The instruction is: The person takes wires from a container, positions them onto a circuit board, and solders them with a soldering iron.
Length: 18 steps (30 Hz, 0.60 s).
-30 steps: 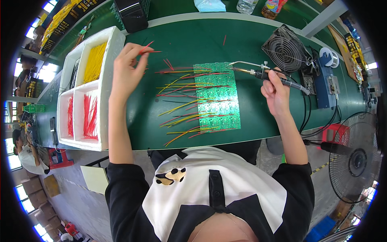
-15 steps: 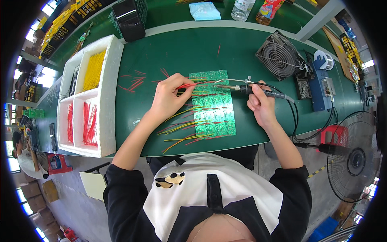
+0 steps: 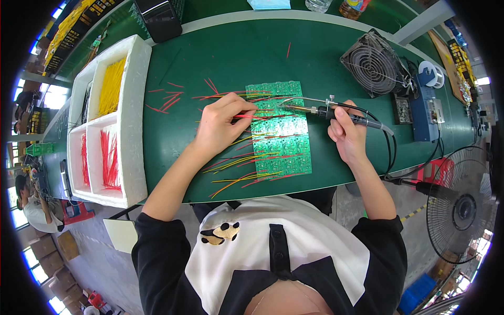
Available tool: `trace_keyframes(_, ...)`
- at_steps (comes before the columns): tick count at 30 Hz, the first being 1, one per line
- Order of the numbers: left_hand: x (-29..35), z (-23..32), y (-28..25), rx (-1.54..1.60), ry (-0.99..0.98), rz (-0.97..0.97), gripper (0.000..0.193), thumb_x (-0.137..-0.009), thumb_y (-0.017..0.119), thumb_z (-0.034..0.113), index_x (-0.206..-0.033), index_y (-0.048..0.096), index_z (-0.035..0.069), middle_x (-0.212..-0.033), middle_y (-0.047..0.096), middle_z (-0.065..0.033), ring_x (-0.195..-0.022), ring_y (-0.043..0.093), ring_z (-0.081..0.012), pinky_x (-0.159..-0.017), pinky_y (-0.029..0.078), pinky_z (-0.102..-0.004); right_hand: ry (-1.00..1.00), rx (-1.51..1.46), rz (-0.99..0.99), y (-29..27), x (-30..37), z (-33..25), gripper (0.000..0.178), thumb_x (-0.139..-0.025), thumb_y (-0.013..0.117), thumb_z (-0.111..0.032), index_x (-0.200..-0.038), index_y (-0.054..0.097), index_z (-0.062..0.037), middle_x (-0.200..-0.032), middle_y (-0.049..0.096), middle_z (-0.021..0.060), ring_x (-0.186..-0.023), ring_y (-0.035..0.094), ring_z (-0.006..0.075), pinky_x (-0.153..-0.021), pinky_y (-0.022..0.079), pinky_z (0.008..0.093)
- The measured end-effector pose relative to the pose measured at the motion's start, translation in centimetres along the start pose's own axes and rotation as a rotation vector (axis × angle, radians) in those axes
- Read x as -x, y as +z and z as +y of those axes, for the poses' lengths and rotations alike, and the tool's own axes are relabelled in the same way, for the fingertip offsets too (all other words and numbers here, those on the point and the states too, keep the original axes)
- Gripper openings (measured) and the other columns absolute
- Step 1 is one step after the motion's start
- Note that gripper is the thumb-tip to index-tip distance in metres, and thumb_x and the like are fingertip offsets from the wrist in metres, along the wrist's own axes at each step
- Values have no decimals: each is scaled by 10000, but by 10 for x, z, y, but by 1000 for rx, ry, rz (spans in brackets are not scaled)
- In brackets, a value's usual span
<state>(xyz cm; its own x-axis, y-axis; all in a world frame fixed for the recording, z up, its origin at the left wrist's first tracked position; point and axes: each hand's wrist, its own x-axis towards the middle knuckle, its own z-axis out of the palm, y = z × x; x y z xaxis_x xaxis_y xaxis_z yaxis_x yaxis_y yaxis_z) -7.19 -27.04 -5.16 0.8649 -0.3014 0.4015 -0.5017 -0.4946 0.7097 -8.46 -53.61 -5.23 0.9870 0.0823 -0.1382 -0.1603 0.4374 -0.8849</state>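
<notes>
A green circuit board panel [image 3: 286,131] lies on the green table, with red, yellow and black wires [image 3: 236,161] fanning out from its left side. At the panel's left edge my left hand [image 3: 227,119] is closed in a pinch on red wires [image 3: 247,116]. My right hand [image 3: 349,131] grips a black soldering iron [image 3: 328,113] from the right. A thin curved metal tube runs along the iron, and its tip sits over the panel's upper part, just right of my left fingertips. Whether the tip touches the board cannot be made out.
A white foam box [image 3: 137,121] of sorted wires stands at left; loose red wires [image 3: 170,100] lie beside it. A square black fan [image 3: 370,65] and a blue soldering unit with a solder spool [image 3: 428,105] stand at right. A floor fan [image 3: 462,205] is right of the table.
The whole view has shifted slightly, so the table's things sit higher in the picture. My left hand still pinches red wires, and the iron remains over the panel's upper part.
</notes>
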Motion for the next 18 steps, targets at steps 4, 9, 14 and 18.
trace_keyframes(4, 2, -3, 2, -6, 59, 42, 116, -694, 632, -28, -799, 646, 21, -732, 579, -63, -585, 546, -116, -457, 422, -211, -17, 79, -28, 2, 0, 1, 170, -819, 597, -143, -778, 453, -62, -569, 399, -24, -449, 359, 36, -388, 311, 198)
trace_keyframes(9, 4, -3, 4, -35, 66, 48, 119, -691, 634, -31, -797, 646, 21, -735, 576, -64, -592, 558, -131, -477, 445, -224, -33, 104, -55, 2, 0, 2, 177, -818, 597, -142, -773, 451, -54, -570, 407, -15, -445, 362, 40, -386, 314, 199)
trace_keyframes(14, 4, -3, 3, -38, 83, 73, 124, -687, 636, -31, -798, 646, 21, -737, 577, -65, -592, 561, -141, -483, 451, -230, -36, 87, -37, 2, -1, 1, 169, -820, 593, -131, -774, 450, -52, -583, 414, -13, -453, 371, 40, -389, 318, 201)
trace_keyframes(18, 5, -3, 3, -44, 71, 52, 111, -695, 631, -14, -798, 639, 27, -752, 573, -64, -593, 571, -160, -512, 474, -247, -38, 82, -45, 2, -1, 2, 166, -820, 591, -128, -775, 451, -53, -591, 418, -13, -456, 372, 40, -390, 317, 200)
